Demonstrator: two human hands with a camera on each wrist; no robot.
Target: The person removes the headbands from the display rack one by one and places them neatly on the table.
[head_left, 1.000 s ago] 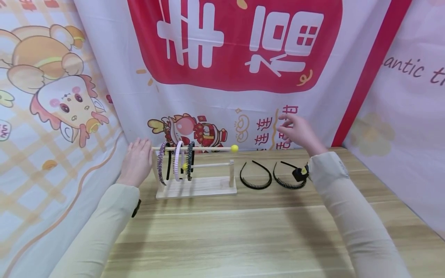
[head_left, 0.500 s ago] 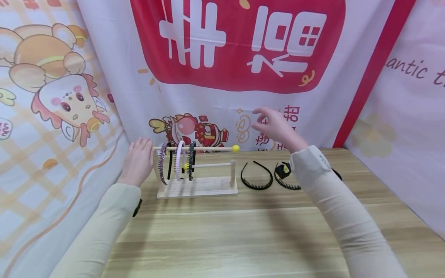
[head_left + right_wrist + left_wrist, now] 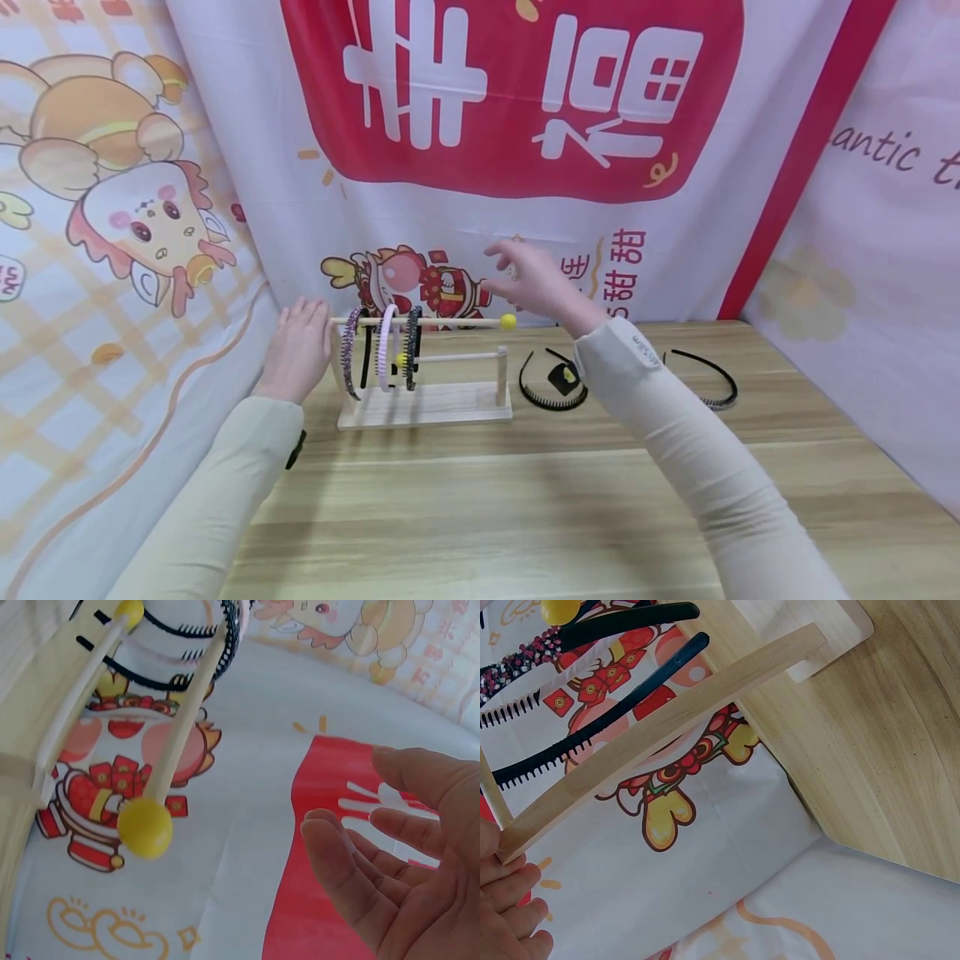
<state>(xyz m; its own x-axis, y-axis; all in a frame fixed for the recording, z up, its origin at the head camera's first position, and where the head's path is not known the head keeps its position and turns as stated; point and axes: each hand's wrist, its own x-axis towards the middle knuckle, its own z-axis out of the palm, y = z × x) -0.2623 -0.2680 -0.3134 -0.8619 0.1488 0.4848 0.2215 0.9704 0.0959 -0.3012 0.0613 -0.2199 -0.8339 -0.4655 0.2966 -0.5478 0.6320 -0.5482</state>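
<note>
A wooden headband rack (image 3: pixel 424 405) stands at the back of the table. Several headbands hang on its upper rod: a purple glittery headband (image 3: pixel 348 354), a pale pink headband (image 3: pixel 385 346), a dark sparkly headband (image 3: pixel 412 348) and others. At the rack's left end, my left hand (image 3: pixel 295 346) holds the top of the wooden post (image 3: pixel 660 742) between thumb and fingers. My right hand (image 3: pixel 536 279) hovers behind and above the rod's yellow ball end (image 3: pixel 145 827), thumb and fingers spread apart with nothing between them.
Right of the rack, a black toothed headband (image 3: pixel 555 406) lies on the wooden table (image 3: pixel 465 517), partly behind the right wrist's black device. Another black headband (image 3: pixel 723 371) lies farther right, partly hidden by my sleeve. Printed cloth (image 3: pixel 487 217) hangs behind.
My right hand has moved left through the air, from above the loose headbands to near the rod's ball end. My left hand stays on the rack, and the hanging headbands have not moved.
</note>
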